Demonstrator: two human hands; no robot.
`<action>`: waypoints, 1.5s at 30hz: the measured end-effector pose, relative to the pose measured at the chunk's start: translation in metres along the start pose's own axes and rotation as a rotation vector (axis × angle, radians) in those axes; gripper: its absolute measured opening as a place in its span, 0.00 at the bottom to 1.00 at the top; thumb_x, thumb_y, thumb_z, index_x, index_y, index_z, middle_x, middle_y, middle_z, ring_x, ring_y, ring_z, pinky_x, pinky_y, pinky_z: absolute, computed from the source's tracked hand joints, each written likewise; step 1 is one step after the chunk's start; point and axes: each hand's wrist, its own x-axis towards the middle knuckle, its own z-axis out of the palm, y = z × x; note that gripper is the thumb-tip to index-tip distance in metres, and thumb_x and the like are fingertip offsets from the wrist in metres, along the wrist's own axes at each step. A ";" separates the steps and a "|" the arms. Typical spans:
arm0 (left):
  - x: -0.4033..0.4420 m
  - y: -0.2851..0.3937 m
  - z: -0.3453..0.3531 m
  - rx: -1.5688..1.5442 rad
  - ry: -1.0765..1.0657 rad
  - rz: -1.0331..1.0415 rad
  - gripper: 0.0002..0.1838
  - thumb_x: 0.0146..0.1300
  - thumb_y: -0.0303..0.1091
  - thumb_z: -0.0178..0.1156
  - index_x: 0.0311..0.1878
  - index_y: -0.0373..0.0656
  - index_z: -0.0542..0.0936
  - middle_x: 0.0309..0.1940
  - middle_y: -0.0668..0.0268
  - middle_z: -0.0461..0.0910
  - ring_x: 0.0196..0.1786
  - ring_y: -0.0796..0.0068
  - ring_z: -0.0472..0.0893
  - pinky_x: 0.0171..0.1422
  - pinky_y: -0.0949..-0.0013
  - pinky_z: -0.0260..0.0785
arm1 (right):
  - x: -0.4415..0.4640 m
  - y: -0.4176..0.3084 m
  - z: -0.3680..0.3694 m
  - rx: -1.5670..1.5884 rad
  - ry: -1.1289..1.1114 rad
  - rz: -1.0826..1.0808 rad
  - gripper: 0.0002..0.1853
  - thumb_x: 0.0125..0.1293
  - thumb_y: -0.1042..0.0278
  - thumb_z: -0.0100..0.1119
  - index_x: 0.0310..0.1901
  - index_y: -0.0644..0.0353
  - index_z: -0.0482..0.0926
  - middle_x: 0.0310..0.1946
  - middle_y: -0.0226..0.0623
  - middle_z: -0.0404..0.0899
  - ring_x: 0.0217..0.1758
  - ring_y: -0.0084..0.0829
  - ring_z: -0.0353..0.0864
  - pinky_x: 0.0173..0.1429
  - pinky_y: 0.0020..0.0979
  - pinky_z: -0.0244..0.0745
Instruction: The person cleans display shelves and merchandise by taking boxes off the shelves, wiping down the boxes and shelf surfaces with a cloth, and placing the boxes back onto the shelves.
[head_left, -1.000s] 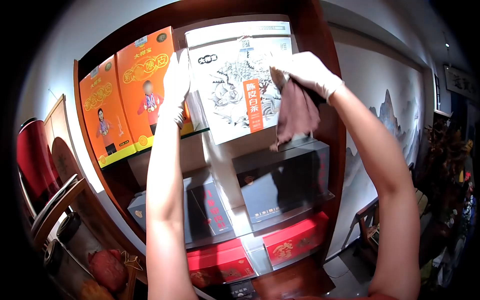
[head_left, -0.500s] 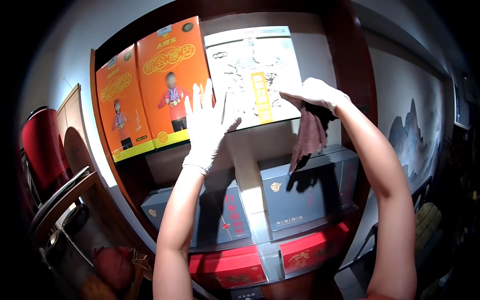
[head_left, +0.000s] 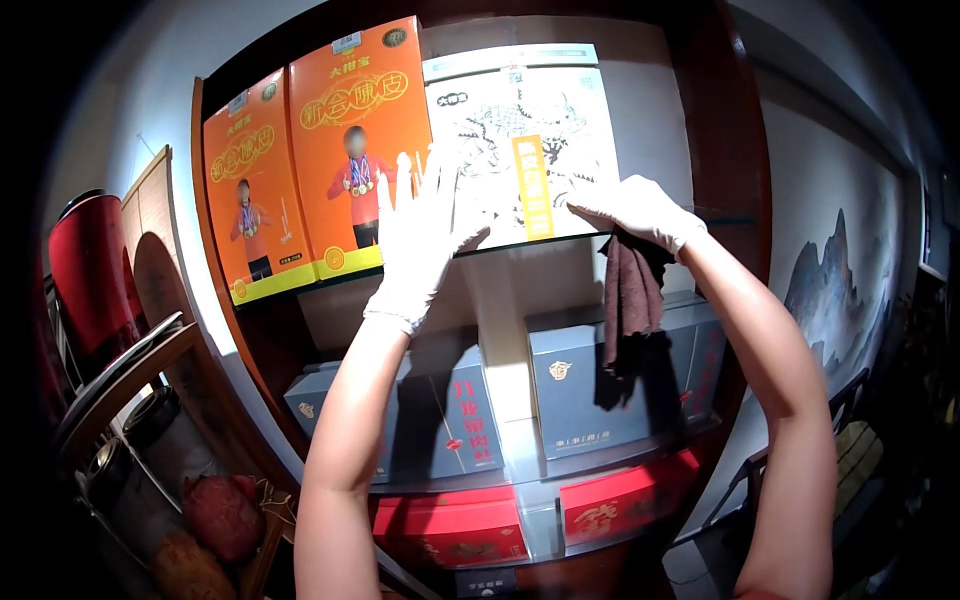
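A white box (head_left: 565, 130) with dark line drawings and a yellow label stands on the upper glass shelf. My left hand (head_left: 418, 240), in a white glove, has its fingers stretched upward and apart at the box's lower left, partly over the neighbouring orange box (head_left: 345, 160). At the white box's lower right is my gloved right hand (head_left: 640, 212), thumb and fingers against the box front. A dark brown cloth (head_left: 632, 300) hangs from the right hand; the part inside the grip is hidden.
A second orange box (head_left: 250, 190) stands at the far left of the shelf. Below are grey-blue gift boxes (head_left: 590, 400) and red boxes (head_left: 455, 530). A dark wooden frame (head_left: 735, 150) encloses the shelves. To the left, a side rack holds jars (head_left: 175, 430) and a red container (head_left: 95, 270).
The view has shifted slightly, so the shelf and boxes sit a little differently in it. The cloth, slanting before, now hangs straighter. Both hands stay at the white box.
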 end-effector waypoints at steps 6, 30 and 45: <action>-0.012 -0.009 0.011 -0.117 -0.022 -0.006 0.49 0.62 0.66 0.54 0.76 0.40 0.55 0.77 0.52 0.53 0.77 0.47 0.54 0.78 0.45 0.42 | 0.010 0.023 -0.006 0.038 0.006 -0.078 0.38 0.54 0.34 0.69 0.45 0.69 0.85 0.40 0.47 0.85 0.43 0.35 0.82 0.50 0.35 0.73; -0.021 0.007 0.008 -0.202 -0.168 0.327 0.49 0.51 0.47 0.70 0.75 0.46 0.59 0.76 0.57 0.56 0.79 0.48 0.50 0.80 0.49 0.44 | 0.007 0.097 -0.027 -0.323 0.094 -0.149 0.26 0.67 0.43 0.42 0.53 0.50 0.81 0.50 0.46 0.82 0.54 0.50 0.80 0.61 0.44 0.72; -0.165 -0.006 -0.040 -0.522 0.156 -0.037 0.23 0.63 0.28 0.59 0.63 0.36 0.75 0.59 0.53 0.78 0.60 0.54 0.78 0.65 0.61 0.67 | 0.017 0.081 0.022 0.661 0.992 0.001 0.14 0.67 0.66 0.55 0.47 0.68 0.79 0.41 0.50 0.82 0.46 0.43 0.81 0.51 0.37 0.75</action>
